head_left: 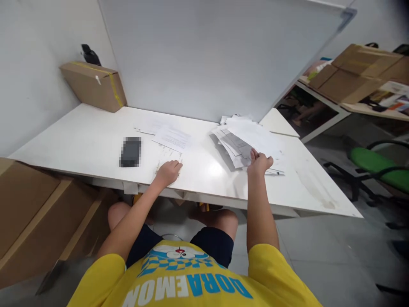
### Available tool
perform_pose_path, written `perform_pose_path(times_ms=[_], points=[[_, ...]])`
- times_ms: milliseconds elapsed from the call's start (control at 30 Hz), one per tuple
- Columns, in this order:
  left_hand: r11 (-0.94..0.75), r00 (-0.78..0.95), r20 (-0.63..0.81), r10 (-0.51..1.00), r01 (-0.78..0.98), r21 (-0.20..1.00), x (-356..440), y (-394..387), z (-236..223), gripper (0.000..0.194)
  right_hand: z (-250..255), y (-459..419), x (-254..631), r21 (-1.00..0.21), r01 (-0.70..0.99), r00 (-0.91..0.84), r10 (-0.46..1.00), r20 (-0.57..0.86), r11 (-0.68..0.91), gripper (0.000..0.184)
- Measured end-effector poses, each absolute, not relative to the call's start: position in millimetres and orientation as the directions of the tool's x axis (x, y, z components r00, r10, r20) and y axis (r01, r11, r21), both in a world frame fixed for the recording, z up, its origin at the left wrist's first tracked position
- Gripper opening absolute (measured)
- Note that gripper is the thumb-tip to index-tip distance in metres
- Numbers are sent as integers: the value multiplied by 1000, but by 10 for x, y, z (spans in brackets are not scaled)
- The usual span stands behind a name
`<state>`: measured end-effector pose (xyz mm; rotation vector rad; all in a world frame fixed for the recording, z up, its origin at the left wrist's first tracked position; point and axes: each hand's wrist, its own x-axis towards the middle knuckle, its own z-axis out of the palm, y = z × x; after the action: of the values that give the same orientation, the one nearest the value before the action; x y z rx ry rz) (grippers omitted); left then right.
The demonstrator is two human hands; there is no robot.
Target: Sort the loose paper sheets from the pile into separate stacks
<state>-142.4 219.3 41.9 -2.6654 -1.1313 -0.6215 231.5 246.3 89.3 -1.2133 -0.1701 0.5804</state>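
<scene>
My left hand (pixel 169 174) rests near the table's front edge with its fingers curled over small light scraps, perhaps paper (pixel 171 154); what is inside the fingers is hidden. Just beyond it lie printed sheets (pixel 172 138). My right hand (pixel 260 163) is at the front of a loose, uneven pile of papers (pixel 249 132), thumb and fingers closed at the edge of a sheet. Some sheets in the pile are white, and one has a grey printed area (pixel 239 143).
A blurred-out dark phone-like object (pixel 131 152) lies on the white table (pixel 79 140). A taped cardboard box (pixel 96 85) stands at the back left against the partition (pixel 198 55). Large cartons (pixel 32 213) are at lower left. A green chair (pixel 380 166) is on the right.
</scene>
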Motion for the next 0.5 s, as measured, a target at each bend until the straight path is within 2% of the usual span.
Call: perform_pose_path(times_ms=[167, 267, 333, 400, 500], points=[[-676, 594, 453, 665, 736, 28, -1449, 2137, 393, 26, 835, 2508, 2311, -926, -375, 768, 572, -288, 38, 36], [-674, 603, 427, 674, 739, 20, -1458, 2129, 387, 23, 736, 2305, 2263, -950, -312, 805, 525, -277, -23, 47], [-676, 608, 418, 675, 737, 20, -1463, 2133, 383, 22, 646, 2115, 2116, -976, -201, 879, 426, -215, -78, 61], [-673, 602, 418, 680, 739, 33, -1467, 2136, 377, 23, 548, 1938, 1874, -991, -30, 924, 374, -77, -128, 71], [-663, 583, 421, 695, 746, 61, -1473, 2135, 362, 24, 439, 1825, 1497, -976, 188, 815, 572, 91, -111, 69]])
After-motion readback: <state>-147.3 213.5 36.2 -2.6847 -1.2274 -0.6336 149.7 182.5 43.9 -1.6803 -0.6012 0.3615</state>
